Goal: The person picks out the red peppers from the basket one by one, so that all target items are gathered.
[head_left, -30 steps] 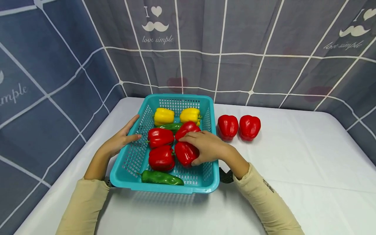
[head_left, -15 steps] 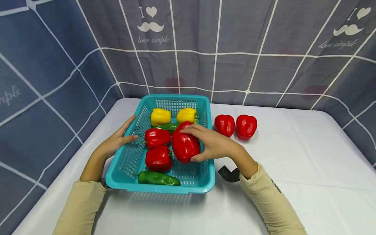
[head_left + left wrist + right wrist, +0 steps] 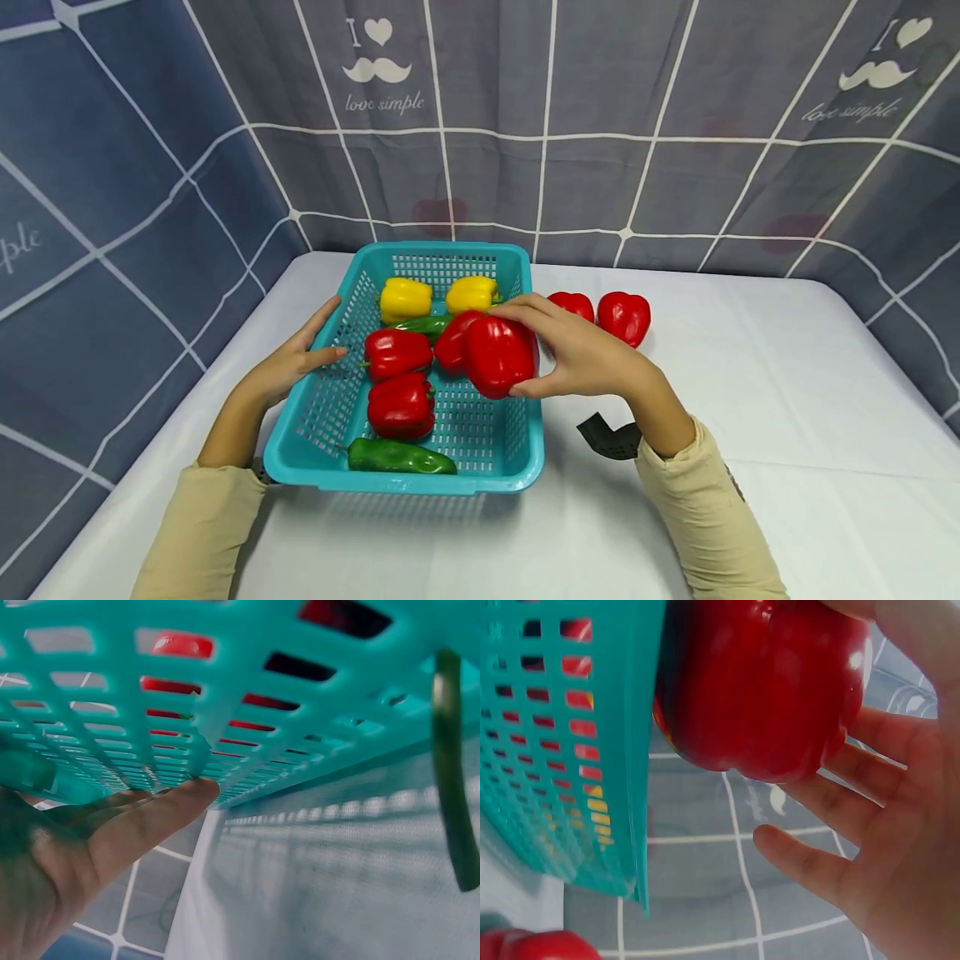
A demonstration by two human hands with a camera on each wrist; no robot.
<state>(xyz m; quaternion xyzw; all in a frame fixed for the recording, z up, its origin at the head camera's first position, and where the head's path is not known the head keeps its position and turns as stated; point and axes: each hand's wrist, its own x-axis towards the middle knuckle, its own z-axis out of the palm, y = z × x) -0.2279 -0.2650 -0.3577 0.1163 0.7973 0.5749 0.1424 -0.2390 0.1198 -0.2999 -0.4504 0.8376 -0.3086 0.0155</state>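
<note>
And it's the right hand (image 3: 581,354) clamped on a red pepper (image 3: 498,358), over the right edge of the basket (image 3: 495,482)! Left hand (image 3: 288,364), fingers straight, touches its left side; two more red peppers (image 3: 625,317) near the far edge of the bench (image 3: 757,392).

My left forearm (image 3: 228,433) and right forearm (image 3: 663,412) converge forward. Left hand (image 3: 283,367) — fingers straight, thumb spread apart. My right hand (image 3: 585,354) — fingers curved, thumb opposing them in a grip.
</note>
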